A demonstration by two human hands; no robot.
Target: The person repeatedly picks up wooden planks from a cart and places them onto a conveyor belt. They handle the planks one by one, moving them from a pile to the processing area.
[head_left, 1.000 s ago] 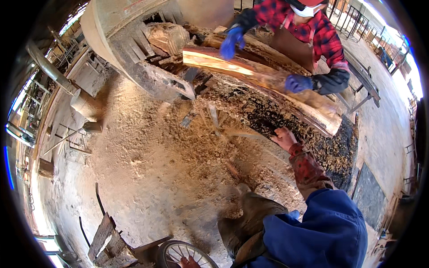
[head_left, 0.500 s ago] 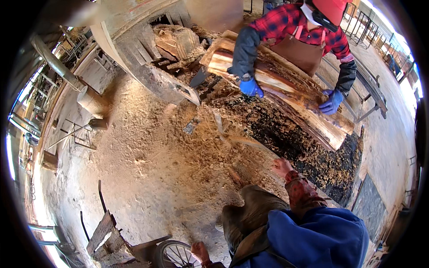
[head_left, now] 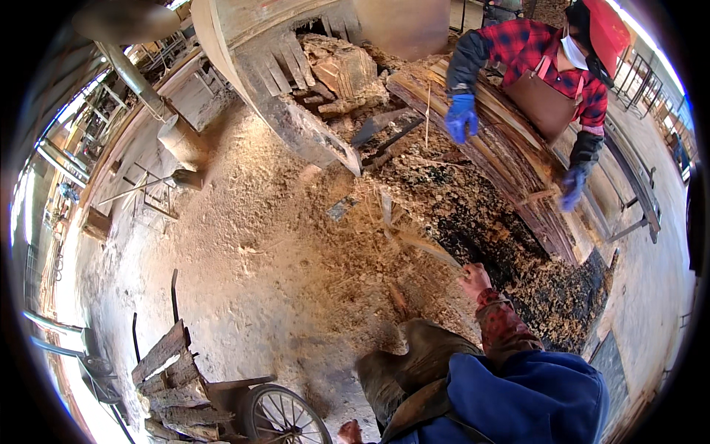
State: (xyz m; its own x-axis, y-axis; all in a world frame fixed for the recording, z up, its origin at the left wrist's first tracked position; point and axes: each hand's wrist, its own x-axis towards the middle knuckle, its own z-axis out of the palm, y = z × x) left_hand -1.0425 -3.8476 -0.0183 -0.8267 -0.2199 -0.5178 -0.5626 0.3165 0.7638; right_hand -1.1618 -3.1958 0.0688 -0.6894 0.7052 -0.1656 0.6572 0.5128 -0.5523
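My right hand [head_left: 474, 280] is held out ahead of my body with its fingers curled closed, and nothing shows sticking out of it. It hangs over the edge of a dark patch [head_left: 473, 251] strewn with bark and wood chips. Low in the picture my left hand [head_left: 350, 431] appears beside a spoked wheel [head_left: 285, 418], mostly cut off, its fingers curled. Across from me, a co-worker in blue gloves leans over a stack of long rough bark-edged boards [head_left: 495, 148]. That person's gloved hand [head_left: 462, 118] hovers above the boards, the other at their side.
A cart loaded with bark slabs [head_left: 177, 385] stands at the lower left. A large machine housing [head_left: 274, 89] rises at the far side, with wood chunks [head_left: 344, 70] in its mouth. Sawdust [head_left: 244, 200] covers the floor. A metal frame [head_left: 632, 177] stands at the right.
The co-worker has straightened and lifted both gloved hands off the wood. The view has shifted, and my left hand has slipped lower, partly out of the picture. My right hand stays closed.
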